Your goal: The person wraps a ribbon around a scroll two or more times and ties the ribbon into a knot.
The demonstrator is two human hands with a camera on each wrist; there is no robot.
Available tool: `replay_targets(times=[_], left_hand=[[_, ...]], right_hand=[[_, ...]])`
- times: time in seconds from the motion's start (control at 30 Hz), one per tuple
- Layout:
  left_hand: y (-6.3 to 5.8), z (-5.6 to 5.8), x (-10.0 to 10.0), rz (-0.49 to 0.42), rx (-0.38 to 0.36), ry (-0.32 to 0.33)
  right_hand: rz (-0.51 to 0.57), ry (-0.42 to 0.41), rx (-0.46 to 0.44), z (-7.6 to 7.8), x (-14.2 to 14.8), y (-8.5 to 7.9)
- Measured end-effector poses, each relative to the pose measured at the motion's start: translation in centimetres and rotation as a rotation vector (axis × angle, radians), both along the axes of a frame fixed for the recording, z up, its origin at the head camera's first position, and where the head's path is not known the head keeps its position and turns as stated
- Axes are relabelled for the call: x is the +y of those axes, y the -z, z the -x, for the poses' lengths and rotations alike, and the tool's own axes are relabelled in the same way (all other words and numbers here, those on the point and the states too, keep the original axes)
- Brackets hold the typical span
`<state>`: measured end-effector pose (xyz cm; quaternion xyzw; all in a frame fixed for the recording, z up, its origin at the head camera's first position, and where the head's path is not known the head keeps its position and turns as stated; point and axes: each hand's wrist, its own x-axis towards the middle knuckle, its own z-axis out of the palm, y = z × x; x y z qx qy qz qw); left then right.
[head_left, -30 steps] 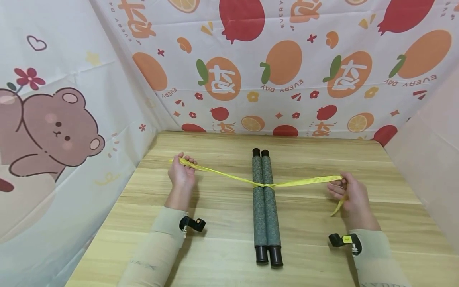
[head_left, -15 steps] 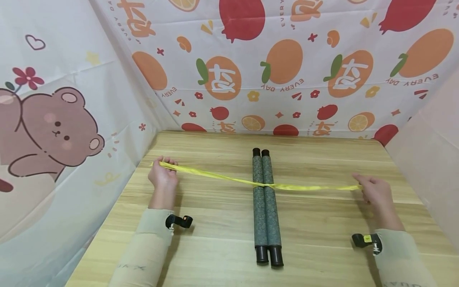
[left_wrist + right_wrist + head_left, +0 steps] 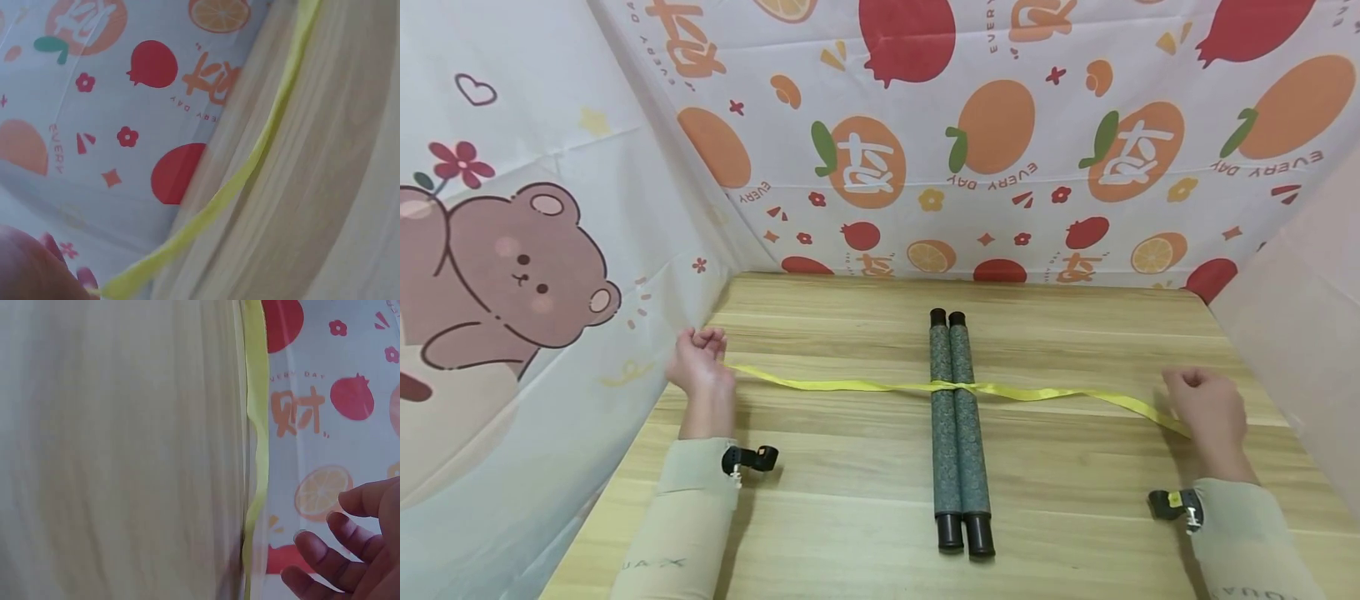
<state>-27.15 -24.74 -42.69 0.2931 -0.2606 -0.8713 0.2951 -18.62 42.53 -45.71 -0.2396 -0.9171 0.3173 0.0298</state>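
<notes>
Two slim grey-green rolls (image 3: 943, 450) with dark end caps lie side by side on the table, like a scroll rolled from both ends. A yellow ribbon (image 3: 838, 385) crosses their middle with a knot on top, and its two tails run out slack to left and right. Beyond the left tail's end is my left hand (image 3: 700, 362), palm up, fingers loosely bent; the tail's end passes beside it, partly hidden. My right hand (image 3: 1210, 412) hovers over the right tail. In the right wrist view its fingers (image 3: 331, 562) are spread apart, away from the ribbon.
The wooden table (image 3: 850, 500) ends at a fruit-print cloth (image 3: 970, 167) behind and a bear-print cloth (image 3: 520, 275) on the left. A pale panel (image 3: 1300, 275) borders the right side.
Both hands have moved outward from the rolls, drawing the ribbon tails out. The tails then slackened and sank toward the table as the hands let go.
</notes>
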Motion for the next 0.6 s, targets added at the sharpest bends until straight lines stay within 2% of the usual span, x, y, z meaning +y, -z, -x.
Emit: replay_targets(times=[0.2,0.37,0.47,0.6], left_hand=[[-1.2,0.3,2.0,0.222,0.139,-0.046],[-1.0,0.8,4.6,0.339,0.243,0.033],[-0.6,0.9,6.2,0.402,0.225,0.121],[-0.1,0.7,8.6,0.542,0.094,0.293]], right_hand=[[-0.015,-0.102,0.082,0.6,-2.2,-0.2],[-0.050,-0.175,0.163,1.4,-4.6,-0.3],[-0.048,-0.217,0.201,1.9,-6.2,-0.5],[-0.042,-0.276,0.221,2.5,-8.0,-0.7]])
